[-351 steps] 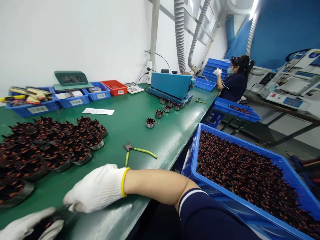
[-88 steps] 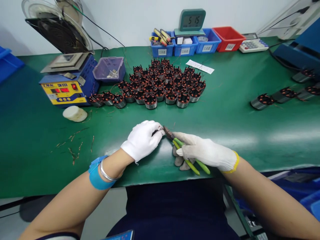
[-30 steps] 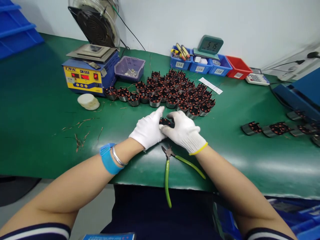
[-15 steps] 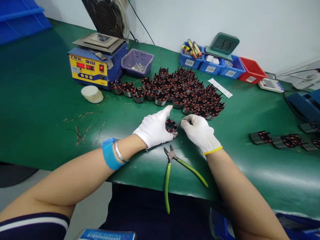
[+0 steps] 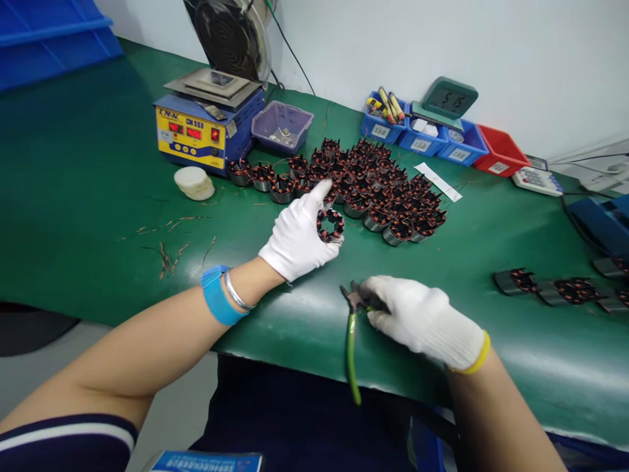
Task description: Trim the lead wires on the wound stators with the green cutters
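Note:
Gloved in white, my left hand (image 5: pixel 301 233) grips a copper-wound motor stator (image 5: pixel 330 226) between thumb and fingers. The stator's ring opening faces me, just in front of the cluster of stators (image 5: pixel 378 174). My right hand (image 5: pixel 415 314), in a white glove with a yellow cuff, has its fingers closed around the diagonal cutting pliers (image 5: pixel 352 328) near the joint. One green handle shows, reaching toward the table's front edge; the other is mostly hidden by the hand. The cutter jaws are spread and point away from me.
Copper wire scraps (image 5: pixel 170 259) and a round white pad (image 5: pixel 194 183) lie at left, near a blue and yellow CM558 unit (image 5: pixel 191 134). Behind the stators are a purple tray (image 5: pixel 282 124), blue bins (image 5: pixel 421 139) and a red bin (image 5: pixel 498 149). More stators (image 5: pixel 515 280) sit at right.
My right hand has moved down and right from beside the stator onto the cutting pliers, which have shifted slightly. The stator in my left hand has moved up and tilted toward me.

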A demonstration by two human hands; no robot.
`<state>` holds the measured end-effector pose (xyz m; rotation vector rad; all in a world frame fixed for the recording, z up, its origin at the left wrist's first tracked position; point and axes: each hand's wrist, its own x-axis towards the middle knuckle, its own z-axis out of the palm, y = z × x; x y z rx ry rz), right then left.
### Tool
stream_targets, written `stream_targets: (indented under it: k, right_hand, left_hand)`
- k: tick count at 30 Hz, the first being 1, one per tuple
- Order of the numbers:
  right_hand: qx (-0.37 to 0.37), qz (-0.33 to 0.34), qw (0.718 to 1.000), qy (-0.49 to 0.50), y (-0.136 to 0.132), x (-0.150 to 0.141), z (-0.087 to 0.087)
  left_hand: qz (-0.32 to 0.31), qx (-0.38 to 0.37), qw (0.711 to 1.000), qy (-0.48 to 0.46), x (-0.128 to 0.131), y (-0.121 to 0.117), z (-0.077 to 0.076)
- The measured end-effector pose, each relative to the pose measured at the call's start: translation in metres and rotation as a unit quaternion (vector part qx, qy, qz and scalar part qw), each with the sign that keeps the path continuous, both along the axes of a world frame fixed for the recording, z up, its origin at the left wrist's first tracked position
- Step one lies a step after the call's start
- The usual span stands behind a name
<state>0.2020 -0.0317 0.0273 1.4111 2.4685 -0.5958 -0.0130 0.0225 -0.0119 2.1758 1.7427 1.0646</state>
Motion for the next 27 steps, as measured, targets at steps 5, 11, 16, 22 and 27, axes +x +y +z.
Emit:
stream_targets:
  k: [5, 11, 16, 22, 27]
  right_hand:
    - [0.007, -0.154, 0.988, -0.025, 0.027, 0.049, 0.001]
    - [0.075, -0.184, 0.977, 0.07, 0.022, 0.039, 0.004]
    - [0.085, -0.046, 0.991, 0.092, 0.007, -0.003, -0.007]
    - [0.026, -0.105, 0.989, 0.102, 0.013, 0.014, 0.0]
    - [0.222, -0.084, 0.921, 0.309, 0.02, 0.001, -0.019]
  left_hand:
    - [-0.078, -0.086, 0.992, 0.041, 0.003, -0.011, 0.007]
    - [-0.188, -0.191, 0.958, 0.102, 0.011, -0.024, 0.008]
    - [-0.17, -0.215, 0.961, 0.042, 0.013, -0.026, 0.008]
    - [-0.192, -0.263, 0.945, 0.011, 0.01, -0.022, 0.01]
    - [-0.2, -0.28, 0.936, -0.07, 0.009, -0.024, 0.01]
